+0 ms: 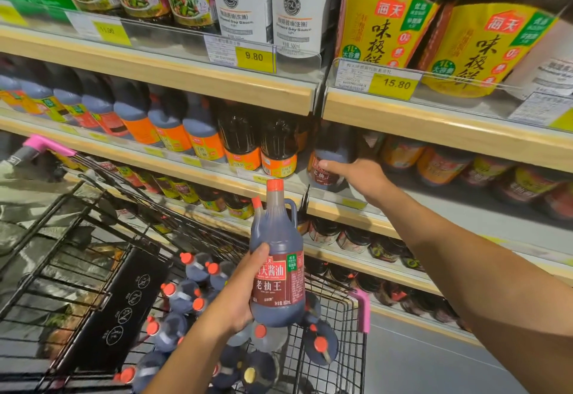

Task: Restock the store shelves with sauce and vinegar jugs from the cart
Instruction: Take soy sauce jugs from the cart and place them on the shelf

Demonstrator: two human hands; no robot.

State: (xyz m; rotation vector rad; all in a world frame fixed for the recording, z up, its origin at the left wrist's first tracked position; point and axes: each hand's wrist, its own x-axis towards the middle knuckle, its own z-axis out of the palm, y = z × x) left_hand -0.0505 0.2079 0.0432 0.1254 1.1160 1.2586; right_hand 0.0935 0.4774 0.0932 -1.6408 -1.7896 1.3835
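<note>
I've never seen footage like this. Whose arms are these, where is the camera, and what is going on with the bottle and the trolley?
There is no robot here. A person wears a wide-angle camera on the head, so this single picture looks forward and down along their own arms. The left hand holds a dark soy sauce jug with a red cap and a dark red label above a wire cart, where more red-capped jugs lie. The right hand reaches to a matching jug standing on the middle shelf. Its fingers are hidden, so I cannot tell whether it grips that jug. Other bottles and yellow price tags line the shelves.
</note>
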